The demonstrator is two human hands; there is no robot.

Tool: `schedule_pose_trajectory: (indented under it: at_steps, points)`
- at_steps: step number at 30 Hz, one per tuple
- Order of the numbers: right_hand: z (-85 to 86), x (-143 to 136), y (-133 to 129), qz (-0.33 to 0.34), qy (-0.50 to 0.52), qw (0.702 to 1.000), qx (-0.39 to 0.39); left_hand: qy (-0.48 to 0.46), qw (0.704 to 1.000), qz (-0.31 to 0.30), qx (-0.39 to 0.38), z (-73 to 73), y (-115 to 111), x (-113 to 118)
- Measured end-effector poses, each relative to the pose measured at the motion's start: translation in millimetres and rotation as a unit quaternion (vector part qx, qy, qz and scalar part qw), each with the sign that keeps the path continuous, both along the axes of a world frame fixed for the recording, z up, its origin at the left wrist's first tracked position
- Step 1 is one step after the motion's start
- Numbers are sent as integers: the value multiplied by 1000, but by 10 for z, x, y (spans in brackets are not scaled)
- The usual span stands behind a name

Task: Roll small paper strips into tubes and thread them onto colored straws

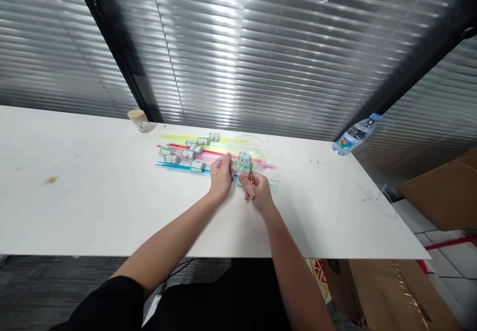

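Note:
My right hand (260, 190) grips a pair of scissors (251, 168), fingers in the handles and blades pointing away from me. Beside it on the left, my left hand (221, 176) is closed with the fingertips pinched together; whatever they hold is too small to tell. Just beyond both hands stands a clear round bowl (263, 147) with small coloured bits inside. Long thin strips lie across the table under and around it: yellow strips (175, 137), red strips (216, 152) and blue strips (164, 165). Several small rolls with printed green-and-white labels (197, 166) rest on the strips.
The white table (93, 197) ends against window blinds at the back. A water bottle (356, 134) stands at the back right, a lidded jar (139, 121) at the back left. Clear plastic (372, 200) lies near the right edge. Cardboard boxes (383, 291) sit below on the right.

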State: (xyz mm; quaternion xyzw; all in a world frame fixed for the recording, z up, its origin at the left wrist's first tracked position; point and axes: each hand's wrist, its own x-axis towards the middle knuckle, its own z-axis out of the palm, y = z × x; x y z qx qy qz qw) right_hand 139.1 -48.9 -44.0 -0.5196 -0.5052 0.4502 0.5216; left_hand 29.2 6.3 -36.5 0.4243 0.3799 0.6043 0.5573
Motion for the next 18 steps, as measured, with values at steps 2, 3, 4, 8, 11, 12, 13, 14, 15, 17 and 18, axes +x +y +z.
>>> schedule_pose_trajectory:
  at_steps: [2,3,4,8,11,12,13,14,15,17,18]
  points:
    - [-17,-3,12,-5,-1,1000,-7,22,1000,6,6,-7,12,-3]
    - [-25,-5,17,-8,0,1000,-9,34,999,8,11,-11,15,-2]
    - [-33,-5,21,-11,0,1000,-10,46,999,10,14,-17,17,-1]
    - [-48,-3,28,-14,5,1000,-7,77,997,19,25,-45,22,-1]
    - [-50,4,30,-11,17,1000,-7,83,996,20,34,-51,21,-4]
    - [-51,6,31,-11,22,1000,-8,87,995,21,36,-49,19,-5]
    - [-51,8,33,-12,25,1000,-11,92,995,22,37,-45,15,-6]
    - [-51,10,34,-14,29,999,-15,99,994,23,39,-41,11,-6]
    - [-50,11,36,-15,32,999,-18,104,993,23,40,-37,7,-7]
    - [-47,11,40,-16,39,999,-22,111,993,23,42,-35,3,-10]
    - [-45,11,41,-15,40,999,-23,111,993,22,42,-37,4,-11]
